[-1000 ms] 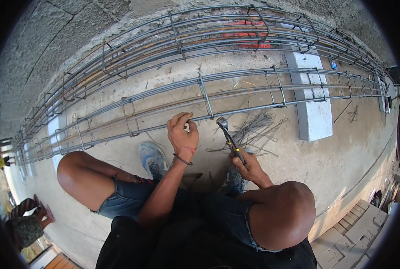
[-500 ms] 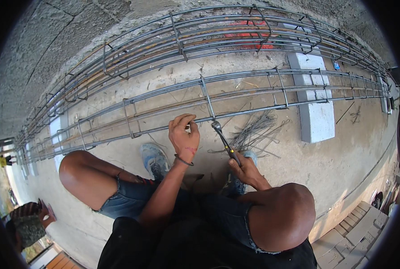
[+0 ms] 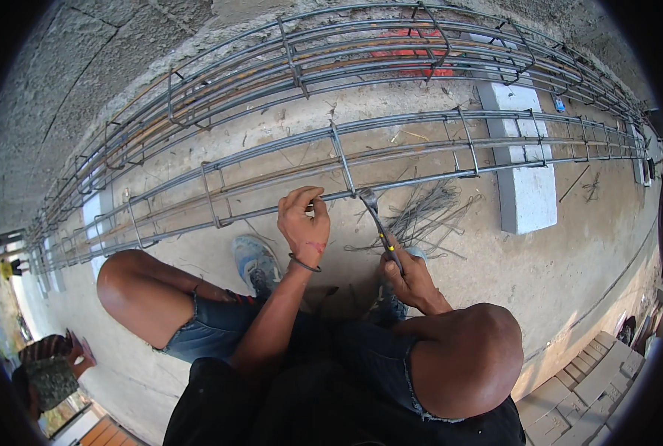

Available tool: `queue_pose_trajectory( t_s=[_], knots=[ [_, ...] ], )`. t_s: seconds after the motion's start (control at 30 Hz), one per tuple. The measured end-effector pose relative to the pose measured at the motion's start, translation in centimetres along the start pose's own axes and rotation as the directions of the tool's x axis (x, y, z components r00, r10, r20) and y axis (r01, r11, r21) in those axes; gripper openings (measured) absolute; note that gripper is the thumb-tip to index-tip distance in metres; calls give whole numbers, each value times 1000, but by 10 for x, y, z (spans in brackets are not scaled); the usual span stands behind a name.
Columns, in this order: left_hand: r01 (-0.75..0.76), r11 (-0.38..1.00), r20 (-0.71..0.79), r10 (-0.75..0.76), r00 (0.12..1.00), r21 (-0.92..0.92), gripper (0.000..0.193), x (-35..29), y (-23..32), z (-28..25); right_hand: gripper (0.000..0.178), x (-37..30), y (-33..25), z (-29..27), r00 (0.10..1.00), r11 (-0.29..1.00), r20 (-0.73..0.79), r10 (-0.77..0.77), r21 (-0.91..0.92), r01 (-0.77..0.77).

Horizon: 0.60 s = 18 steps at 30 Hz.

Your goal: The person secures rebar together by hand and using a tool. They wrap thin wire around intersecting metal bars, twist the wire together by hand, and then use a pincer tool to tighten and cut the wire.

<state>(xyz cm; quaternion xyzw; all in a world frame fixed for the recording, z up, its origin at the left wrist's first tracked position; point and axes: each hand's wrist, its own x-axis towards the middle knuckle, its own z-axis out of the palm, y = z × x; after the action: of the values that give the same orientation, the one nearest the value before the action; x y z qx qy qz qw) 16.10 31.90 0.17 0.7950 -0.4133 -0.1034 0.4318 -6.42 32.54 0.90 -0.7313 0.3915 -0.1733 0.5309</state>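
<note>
My left hand (image 3: 301, 221) is curled over the near steel bar of the closer rebar cage (image 3: 231, 182), fingers above the bar and thumb below it. In my right hand (image 3: 414, 281) are end-cutting pincers (image 3: 380, 227) with dark handles and yellow bands. Their metal head is at the near bar, just right of the lower corner of a stirrup (image 3: 342, 157). Whether the jaws grip any wire is too small to tell. Behind the pincers, a bundle of thin tie wire (image 3: 428, 212) lies on the floor.
A second rebar cage (image 3: 242, 70) runs behind the first, near a rough wall. White blocks (image 3: 528, 201) lie beneath the cages. Red material (image 3: 420, 56) shows behind the bars. Another person (image 3: 52, 372) is at the lower left; stacked tiles or boards (image 3: 577, 401) lie lower right.
The pincers' head has shifted slightly right and up, away from the stirrup corner, and my right hand has turned a little with it. My left hand stays nearly in place.
</note>
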Motion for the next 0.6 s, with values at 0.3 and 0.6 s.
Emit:
queue_pose_trajectory(
  t_s=[0.3, 0.6],
  knots=[
    [-6, 1000, -3, 6, 1000, 3, 18, 0, -3, 1, 66, -2, -4, 3, 999, 939, 47, -13, -342, 29],
    [-1, 1000, 9, 0, 1000, 22, 19, 1, -6, 0, 71, 3, -7, 17, 999, 914, 0, -42, -403, 39]
  ],
)
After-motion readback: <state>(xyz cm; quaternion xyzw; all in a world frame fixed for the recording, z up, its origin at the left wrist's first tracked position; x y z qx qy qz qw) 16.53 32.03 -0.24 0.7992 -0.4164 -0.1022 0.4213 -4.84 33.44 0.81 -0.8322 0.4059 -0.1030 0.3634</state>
